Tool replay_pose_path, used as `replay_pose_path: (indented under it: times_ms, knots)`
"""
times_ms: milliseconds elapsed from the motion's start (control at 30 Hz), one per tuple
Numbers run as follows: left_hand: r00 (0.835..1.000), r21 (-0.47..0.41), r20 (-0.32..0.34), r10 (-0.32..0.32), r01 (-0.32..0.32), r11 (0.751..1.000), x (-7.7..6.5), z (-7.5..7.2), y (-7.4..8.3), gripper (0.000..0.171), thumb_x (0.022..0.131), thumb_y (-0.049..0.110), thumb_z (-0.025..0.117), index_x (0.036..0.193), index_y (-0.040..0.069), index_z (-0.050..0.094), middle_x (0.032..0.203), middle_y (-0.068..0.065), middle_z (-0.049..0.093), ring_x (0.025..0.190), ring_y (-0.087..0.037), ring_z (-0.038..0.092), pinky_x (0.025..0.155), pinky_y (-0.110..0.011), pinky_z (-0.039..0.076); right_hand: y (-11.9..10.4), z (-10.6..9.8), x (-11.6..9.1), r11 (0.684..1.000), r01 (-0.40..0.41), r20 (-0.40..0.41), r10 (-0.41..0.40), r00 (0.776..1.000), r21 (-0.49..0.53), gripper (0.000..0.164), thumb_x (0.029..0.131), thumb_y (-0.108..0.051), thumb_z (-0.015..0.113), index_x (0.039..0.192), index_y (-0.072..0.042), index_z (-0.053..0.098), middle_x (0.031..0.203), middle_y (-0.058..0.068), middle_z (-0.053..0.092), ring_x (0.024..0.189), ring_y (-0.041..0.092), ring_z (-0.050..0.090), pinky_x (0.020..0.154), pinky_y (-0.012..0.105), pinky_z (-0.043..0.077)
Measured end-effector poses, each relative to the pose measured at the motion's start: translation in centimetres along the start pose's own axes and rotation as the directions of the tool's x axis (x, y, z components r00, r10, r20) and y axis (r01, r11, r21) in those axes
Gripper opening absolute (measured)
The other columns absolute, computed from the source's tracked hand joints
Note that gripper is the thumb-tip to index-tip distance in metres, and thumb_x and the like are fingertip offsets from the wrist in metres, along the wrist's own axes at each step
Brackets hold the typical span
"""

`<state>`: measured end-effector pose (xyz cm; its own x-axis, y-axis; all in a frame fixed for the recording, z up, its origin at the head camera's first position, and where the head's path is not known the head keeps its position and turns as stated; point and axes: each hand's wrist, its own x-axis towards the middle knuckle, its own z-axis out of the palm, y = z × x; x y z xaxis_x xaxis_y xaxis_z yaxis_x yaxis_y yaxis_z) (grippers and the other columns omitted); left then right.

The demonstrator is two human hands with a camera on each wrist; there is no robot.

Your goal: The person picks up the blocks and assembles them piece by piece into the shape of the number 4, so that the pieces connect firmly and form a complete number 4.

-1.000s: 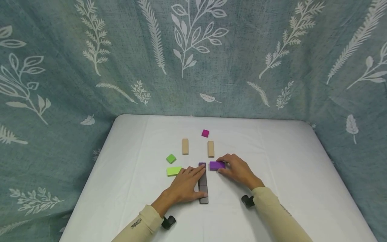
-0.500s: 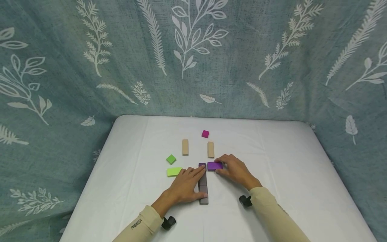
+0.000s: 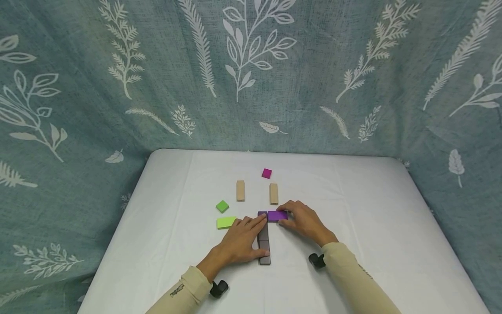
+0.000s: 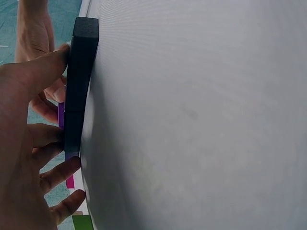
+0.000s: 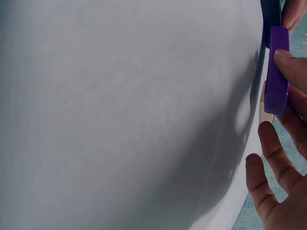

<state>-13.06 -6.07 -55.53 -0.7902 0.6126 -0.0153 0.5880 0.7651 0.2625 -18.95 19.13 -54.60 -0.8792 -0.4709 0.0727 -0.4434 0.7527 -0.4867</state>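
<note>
In the head view, dark grey blocks point(image 3: 264, 253) lie end to end in a narrow row on the white tabletop, with a dark purple piece point(image 3: 262, 213) at the far end. My left hand point(image 3: 240, 242) rests on this row, fingertips at its far end and thumb near its near end. A purple rectangular block point(image 3: 277, 216) is pinched between thumb and fingers of my right hand point(image 3: 307, 221). Its left end is right at the row's far end. In the right wrist view, the thumb presses one long face of the purple block point(image 5: 277, 72), while other fingers spread away from it.
Two natural wood blocks point(image 3: 240, 191) point(image 3: 273, 194) lie beyond the hands, with a magenta cube point(image 3: 266, 173) farther back. Left of the row are a green block point(image 3: 222, 206) and a lime block point(image 3: 225, 223), partly behind the left fingers. A leaf-patterned teal cloth point(image 3: 251, 117) hangs behind the table.
My right hand has slid the purple block left, closing the gap to the far end of the dark row. The left hand has stayed in place.
</note>
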Motion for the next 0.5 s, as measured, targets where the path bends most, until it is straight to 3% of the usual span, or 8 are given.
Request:
replay_pose_path:
  times_ms: [500]
  knots:
    - [1.000, 0.000, -0.005, 0.004, -0.004, 1.000, 0.13, 0.40, -0.11, 0.093, 0.090, 0.071, 0.056, 0.160, 0.015, 0.032, 0.166, 0.004, 0.025, 0.137, -0.020, 0.042, 0.104, -0.042, 0.036, -0.02, 0.22, 0.06, 1.000, -0.027, 0.018, 0.027, 0.999, -0.016, 0.036, 0.083, -0.023, 0.085, 0.117, -0.016, 0.074, 0.116, -0.001, 0.071, 0.102, 0.019, 0.062, 0.091, 0.044, 0.051]
